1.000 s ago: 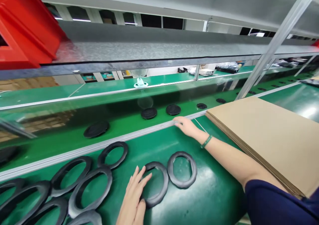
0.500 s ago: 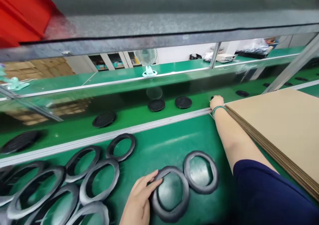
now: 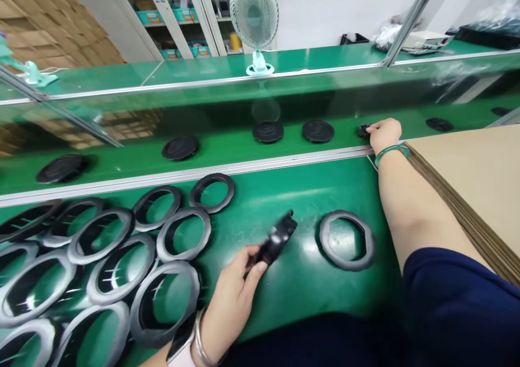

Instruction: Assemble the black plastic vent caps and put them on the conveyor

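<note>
A black ring [image 3: 277, 240] is pinched between the thumb and fingers of my left hand [image 3: 233, 291], lifted off the green table and turned nearly edge-on; it is slightly blurred. My right hand [image 3: 385, 134] reaches over the metal rail to the green belt. Its fingers are closed on the edge of a black disc [image 3: 363, 130], partly hidden by the hand. On the table between my arms lies another black ring [image 3: 346, 240] with a grey face. Two black discs [image 3: 318, 132] sit on the belt, left of my right hand.
Several rings [image 3: 184, 234] crowd the table's left side. A stack of cardboard sheets [image 3: 467, 166] lies right, beside my right forearm. The metal rail [image 3: 244, 167] divides table from belt. Behind stand a clear panel, metal posts and a small fan [image 3: 254, 17].
My left hand has picked the ring up from the table and tilted it on edge. My right hand stays over the belt, now with more of the disc showing. The view has tipped downward.
</note>
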Available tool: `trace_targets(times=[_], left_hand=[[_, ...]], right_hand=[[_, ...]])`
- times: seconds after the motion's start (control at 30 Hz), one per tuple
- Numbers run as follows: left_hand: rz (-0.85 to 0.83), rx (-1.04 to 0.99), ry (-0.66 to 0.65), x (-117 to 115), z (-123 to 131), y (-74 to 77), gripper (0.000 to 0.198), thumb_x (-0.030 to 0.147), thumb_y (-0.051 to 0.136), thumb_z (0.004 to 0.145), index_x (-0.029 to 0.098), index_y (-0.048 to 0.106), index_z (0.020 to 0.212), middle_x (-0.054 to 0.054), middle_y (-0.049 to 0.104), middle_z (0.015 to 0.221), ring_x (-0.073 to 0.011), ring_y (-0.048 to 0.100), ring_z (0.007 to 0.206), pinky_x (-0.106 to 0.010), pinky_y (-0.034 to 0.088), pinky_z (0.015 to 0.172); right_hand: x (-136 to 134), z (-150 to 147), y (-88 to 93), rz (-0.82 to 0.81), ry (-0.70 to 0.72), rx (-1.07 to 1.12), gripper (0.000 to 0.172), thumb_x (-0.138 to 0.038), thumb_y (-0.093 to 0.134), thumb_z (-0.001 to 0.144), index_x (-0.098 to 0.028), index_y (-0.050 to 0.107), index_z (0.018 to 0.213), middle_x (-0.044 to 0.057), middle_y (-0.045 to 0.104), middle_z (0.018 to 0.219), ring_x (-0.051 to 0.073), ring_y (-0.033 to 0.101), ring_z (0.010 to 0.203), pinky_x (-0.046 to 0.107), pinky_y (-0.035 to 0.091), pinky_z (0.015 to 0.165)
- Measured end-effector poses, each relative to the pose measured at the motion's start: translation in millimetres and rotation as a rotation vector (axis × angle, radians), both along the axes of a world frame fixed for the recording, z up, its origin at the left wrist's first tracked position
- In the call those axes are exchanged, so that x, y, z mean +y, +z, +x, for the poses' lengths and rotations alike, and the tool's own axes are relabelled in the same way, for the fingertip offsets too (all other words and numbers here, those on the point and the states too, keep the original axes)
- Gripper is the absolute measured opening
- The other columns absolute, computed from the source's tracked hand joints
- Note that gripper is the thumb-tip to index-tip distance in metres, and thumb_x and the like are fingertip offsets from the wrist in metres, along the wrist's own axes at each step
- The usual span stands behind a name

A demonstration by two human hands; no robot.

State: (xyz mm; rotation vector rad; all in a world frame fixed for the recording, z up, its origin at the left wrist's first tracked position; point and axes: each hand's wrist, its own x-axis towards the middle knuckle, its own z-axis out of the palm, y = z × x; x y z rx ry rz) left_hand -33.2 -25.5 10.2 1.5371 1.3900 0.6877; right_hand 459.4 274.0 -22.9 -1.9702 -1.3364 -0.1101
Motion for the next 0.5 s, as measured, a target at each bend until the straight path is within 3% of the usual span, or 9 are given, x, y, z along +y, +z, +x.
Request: trace_targets(times=[0.1,0.17,0.27,0.37,0.43,0.5], left_hand=[[-0.171,-0.179,0.029,0,5,0.1,0.028,0.041,0.051,0.096,0.022,0.059,0.115,-0.011,0.070,0.123,-0.0250,0.072,0.095,-0.042,0.057,0.090],[-0.279,-0.291,0.041,2,8,-1.5,0.028,0.038,0.060,0.091,0.020,0.055,0.111,-0.012,0.072,0.119,-0.0230,0.073,0.087,-0.042,0.058,0.086],[-0.314,-0.337,0.050,4,11,-5.5,0.035,0.033,0.072,0.081,0.019,0.049,0.103,-0.011,0.074,0.110,-0.0236,0.072,0.092,-0.041,0.056,0.087],[-0.260,-0.326,0.049,4,12,-9.1,0.038,0.030,0.077,0.077,0.020,0.048,0.099,-0.009,0.075,0.105,-0.0250,0.071,0.098,-0.041,0.055,0.089],[-0.248,-0.355,0.058,3,13,-10.1,0.041,0.028,0.079,0.074,0.020,0.048,0.100,-0.007,0.075,0.101,-0.0252,0.071,0.097,-0.042,0.055,0.090],[-0.245,-0.395,0.080,3,14,-10.3,0.048,0.026,0.082,0.070,0.019,0.050,0.106,-0.005,0.074,0.102,-0.0255,0.071,0.098,-0.042,0.055,0.091]], right_hand=[[-15,-31,13.5,0.057,-0.071,0.021,0.012,-0.021,0.068,0.089,-0.010,0.073,0.090,0.007,0.066,0.084,0.016,0.059,0.076,0.036,0.046,0.086],[-42,-67,28.8,0.101,0.006,0.048,0.011,-0.019,0.068,0.090,-0.012,0.073,0.096,0.007,0.067,0.091,0.017,0.062,0.081,0.033,0.049,0.084],[-113,-138,58.4,0.203,0.300,0.142,0.006,-0.017,0.067,0.089,-0.014,0.072,0.091,0.006,0.066,0.088,0.019,0.063,0.081,0.034,0.051,0.081],[-198,-212,79.7,0.143,0.589,0.170,0.004,-0.019,0.069,0.089,-0.019,0.071,0.086,0.003,0.064,0.082,0.019,0.062,0.079,0.034,0.051,0.077],[-242,-248,80.4,0.068,0.822,0.177,0.006,-0.022,0.067,0.092,-0.020,0.071,0.088,0.003,0.063,0.080,0.019,0.060,0.078,0.032,0.051,0.074],[-267,-270,70.4,0.079,0.963,0.166,0.011,-0.022,0.062,0.096,-0.017,0.070,0.092,0.005,0.062,0.081,0.019,0.059,0.076,0.032,0.050,0.071]])
